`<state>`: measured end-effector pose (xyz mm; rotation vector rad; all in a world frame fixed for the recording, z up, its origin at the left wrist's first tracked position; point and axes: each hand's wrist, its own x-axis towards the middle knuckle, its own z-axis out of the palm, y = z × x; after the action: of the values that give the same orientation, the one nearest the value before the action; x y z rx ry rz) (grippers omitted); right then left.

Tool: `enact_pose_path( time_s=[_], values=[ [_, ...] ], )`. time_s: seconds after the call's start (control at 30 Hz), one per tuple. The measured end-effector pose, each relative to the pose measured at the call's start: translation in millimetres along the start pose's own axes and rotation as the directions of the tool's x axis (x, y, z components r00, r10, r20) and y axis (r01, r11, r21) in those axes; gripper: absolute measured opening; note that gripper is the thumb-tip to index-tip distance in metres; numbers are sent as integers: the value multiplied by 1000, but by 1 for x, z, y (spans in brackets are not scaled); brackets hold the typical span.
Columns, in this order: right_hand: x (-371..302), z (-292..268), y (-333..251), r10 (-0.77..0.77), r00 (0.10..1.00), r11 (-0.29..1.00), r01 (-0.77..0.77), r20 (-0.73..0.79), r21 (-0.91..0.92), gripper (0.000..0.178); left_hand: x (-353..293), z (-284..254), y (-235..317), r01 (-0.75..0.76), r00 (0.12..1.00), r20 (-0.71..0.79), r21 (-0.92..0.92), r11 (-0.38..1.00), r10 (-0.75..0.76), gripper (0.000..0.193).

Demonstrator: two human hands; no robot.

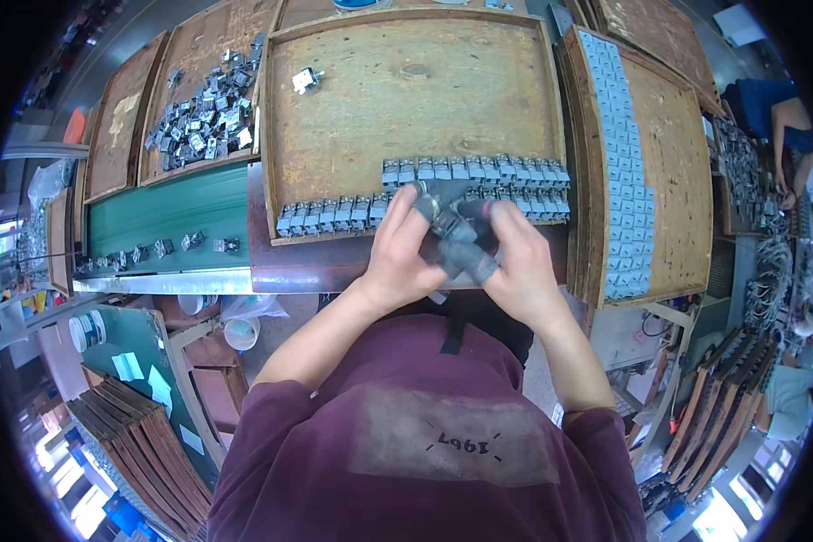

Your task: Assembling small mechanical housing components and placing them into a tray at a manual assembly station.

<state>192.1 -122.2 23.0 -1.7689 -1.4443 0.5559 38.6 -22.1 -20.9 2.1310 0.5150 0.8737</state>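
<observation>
Pinched firmly between left hand (pixel 399 255) and right hand (pixel 522 262), a small boxy metallic component (pixel 444 224) is above a wooden tray's (pixel 406 104) near edge, apparently for steadiness. Matching gray units (pixel 330 216) stand in two tight rows, likely saving space.

Dark part (pixel 448 224) blurred, partly finger-hidden

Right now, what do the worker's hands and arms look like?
The left hand and right hand wear dark grey covers on some fingers; blur hides the details. Loose, plain maroon sleeves reach about the elbows, leaving the forearms bare.
</observation>
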Motion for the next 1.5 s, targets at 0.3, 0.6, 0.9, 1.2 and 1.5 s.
enact_pose_path(
  time_s=[0.3, 0.6, 0.9, 1.2, 1.5],
  values=[
    [3, -17, 5, -2, 985, 958, -47, 171, 283, 44, 17, 0, 20, -165, 986, 3, -138, 977, 167, 66],
    [8, -35, 5, -194, 962, 973, 164, 191, 163, 42, 24, -3, 26, -167, 978, 92, -193, 967, 187, 71],
    [3, -36, -3, -194, 963, 977, 172, 185, 128, 45, 33, -16, 40, -85, 977, 164, -279, 956, 135, 68],
    [8, -26, -14, -27, 986, 997, 16, 163, 72, 48, 34, -22, 31, -210, 972, 80, -120, 970, 220, 70],
    [-5, -30, -7, 71, 987, 947, -112, 144, 302, 48, 24, -12, 21, 252, 959, 239, -473, 844, -153, 68]
  ],
)
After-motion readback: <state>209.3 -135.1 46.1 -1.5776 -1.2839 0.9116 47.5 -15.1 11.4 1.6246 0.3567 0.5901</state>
